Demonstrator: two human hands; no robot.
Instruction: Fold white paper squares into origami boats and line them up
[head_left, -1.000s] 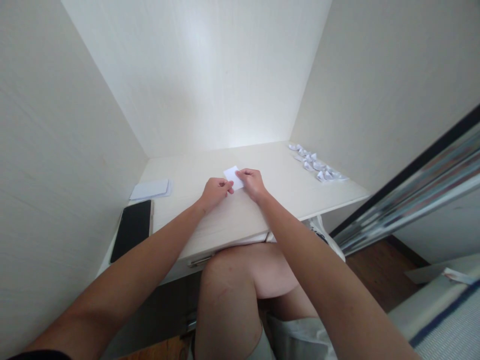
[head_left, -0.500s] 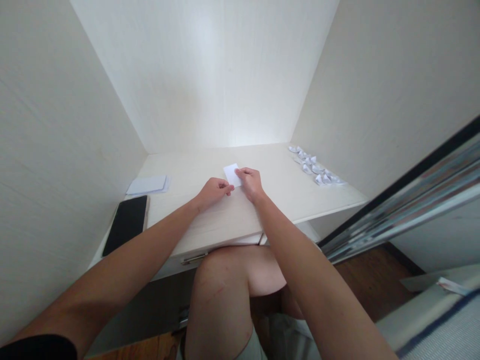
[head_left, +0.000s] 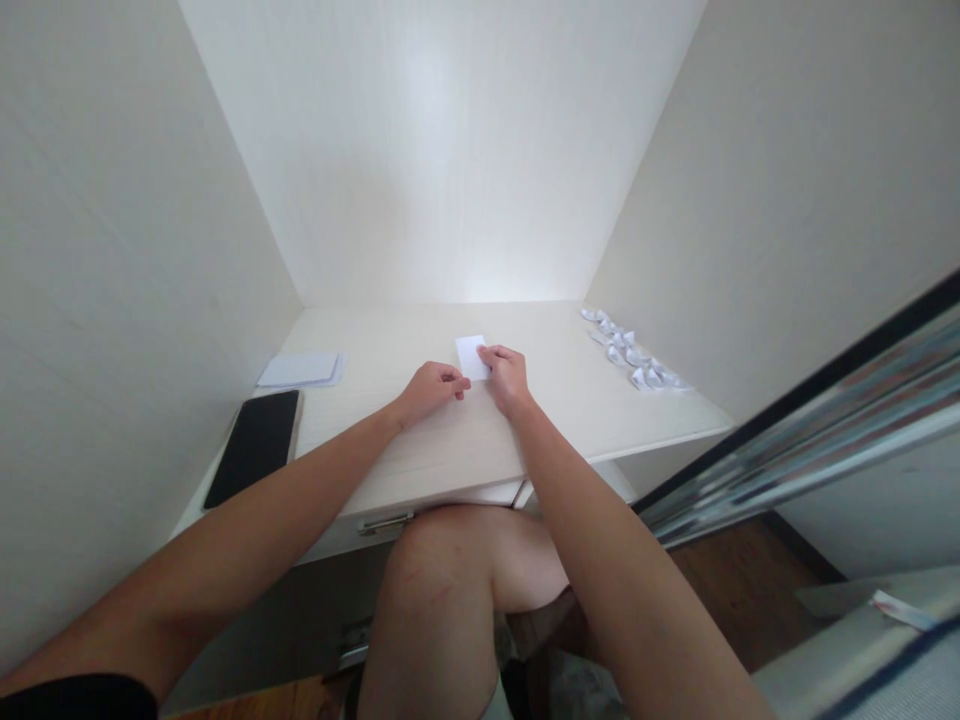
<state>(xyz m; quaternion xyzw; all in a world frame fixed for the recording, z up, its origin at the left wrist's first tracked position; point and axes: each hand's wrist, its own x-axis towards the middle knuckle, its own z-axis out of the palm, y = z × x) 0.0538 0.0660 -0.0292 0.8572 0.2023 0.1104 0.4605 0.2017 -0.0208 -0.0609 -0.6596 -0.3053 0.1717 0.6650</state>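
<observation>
A small white piece of paper [head_left: 470,356] is held up just above the desk, in the middle of the view. My right hand [head_left: 506,375] grips its right side, thumb on top and the other fingers behind. At the lower left corner of the paper is my left hand [head_left: 435,388], fingers curled and fingertips pinched together against that corner. Along the right side of the desk lie several small folded white paper pieces [head_left: 620,352], grouped in rows.
The pale desk [head_left: 390,455] sits between side walls. A stack of white paper [head_left: 298,369] lies at left, with a black-screened phone [head_left: 255,445] nearer me. Below the front edge is a drawer handle [head_left: 385,523]. A black-edged panel [head_left: 810,420] slants across the right side.
The view has shifted slightly. The paper has turned a little more upright between my hands, which stay at nearly the same place with similar grips.
</observation>
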